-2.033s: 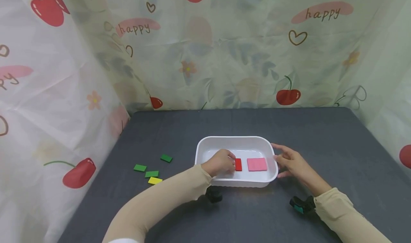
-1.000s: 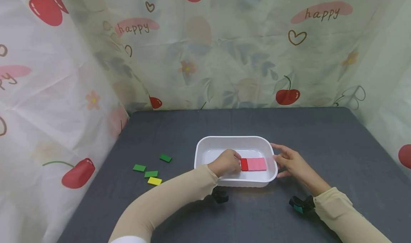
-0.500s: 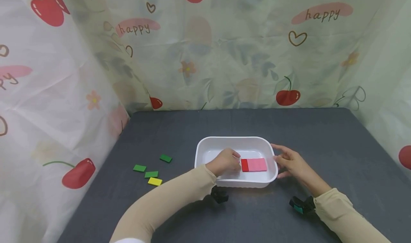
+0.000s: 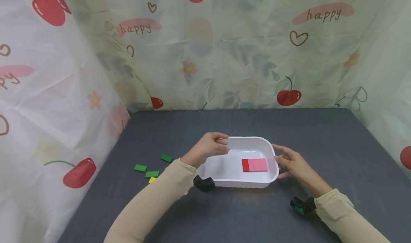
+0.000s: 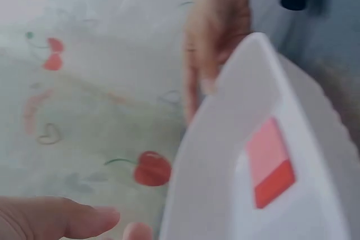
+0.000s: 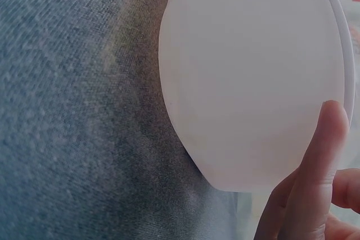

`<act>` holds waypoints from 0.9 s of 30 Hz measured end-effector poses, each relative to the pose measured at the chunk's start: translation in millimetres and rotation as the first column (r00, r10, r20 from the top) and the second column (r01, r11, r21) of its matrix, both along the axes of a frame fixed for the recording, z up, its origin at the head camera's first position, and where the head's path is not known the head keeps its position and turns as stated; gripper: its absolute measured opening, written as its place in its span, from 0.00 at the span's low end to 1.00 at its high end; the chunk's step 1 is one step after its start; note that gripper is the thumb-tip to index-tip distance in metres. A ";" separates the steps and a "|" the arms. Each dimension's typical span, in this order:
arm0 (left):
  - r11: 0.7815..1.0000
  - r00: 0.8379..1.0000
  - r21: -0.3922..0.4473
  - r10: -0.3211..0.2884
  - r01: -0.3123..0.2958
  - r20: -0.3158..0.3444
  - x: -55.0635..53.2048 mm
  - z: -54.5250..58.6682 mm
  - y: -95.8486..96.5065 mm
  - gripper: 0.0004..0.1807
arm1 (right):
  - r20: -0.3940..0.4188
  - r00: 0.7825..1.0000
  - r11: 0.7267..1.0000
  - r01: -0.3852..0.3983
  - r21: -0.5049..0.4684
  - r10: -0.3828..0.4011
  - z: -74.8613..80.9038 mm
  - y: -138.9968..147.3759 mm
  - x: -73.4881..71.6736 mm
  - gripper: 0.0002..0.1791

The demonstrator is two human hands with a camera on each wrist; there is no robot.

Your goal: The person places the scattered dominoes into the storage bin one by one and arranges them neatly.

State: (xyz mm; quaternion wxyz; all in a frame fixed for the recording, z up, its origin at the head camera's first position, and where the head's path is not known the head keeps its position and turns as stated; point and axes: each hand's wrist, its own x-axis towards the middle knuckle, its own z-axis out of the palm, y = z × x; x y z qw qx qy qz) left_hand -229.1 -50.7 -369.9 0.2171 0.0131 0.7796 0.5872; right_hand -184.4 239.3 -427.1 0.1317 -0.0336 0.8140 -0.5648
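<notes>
A white plastic tray (image 4: pixel 244 183) stands on the dark table. On its floor lie a red tile (image 4: pixel 245 165) and a pink tile (image 4: pixel 258 165), edge to edge, toward the right end. My left hand (image 4: pixel 212 146) hovers over the tray's left end with loosely bent fingers and nothing between them. In the left wrist view its thumb (image 5: pixel 84 220) shows at lower left, apart from the tray. My right hand (image 4: pixel 292 164) rests its extended fingers against the tray's right end; the right wrist view shows a fingertip (image 6: pixel 333 116) on the outer wall by the rim.
Several green tiles (image 4: pixel 152 174) lie on the table left of the tray. A yellow tile (image 4: pixel 152 180) beside them is partly hidden by the left sleeve (image 4: pixel 160 196). A cherry-print curtain (image 4: pixel 205 57) hangs behind the table and along its sides.
My left hand slid the red tile right until it met the pink one, then let go and rose up and left out of the tray. The right hand stayed put.
</notes>
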 end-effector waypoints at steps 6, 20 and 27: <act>0.997 0.998 0.074 0.020 -0.015 -0.061 6.1 22.9 -43.4 0.27 | -0.001 1.000 1.000 -0.001 -0.003 0.001 0.2 0.1 0.0 0.33; 0.980 0.971 0.137 0.170 -0.147 -0.168 29.0 4.9 -141.2 0.28 | -0.007 1.000 1.000 0.002 0.007 -0.002 1.4 1.2 -0.8 0.33; 0.968 0.955 0.073 0.247 -0.238 -0.164 38.6 -24.3 -168.6 0.28 | 0.003 1.000 1.000 0.001 0.007 -0.001 0.4 -0.5 0.2 0.33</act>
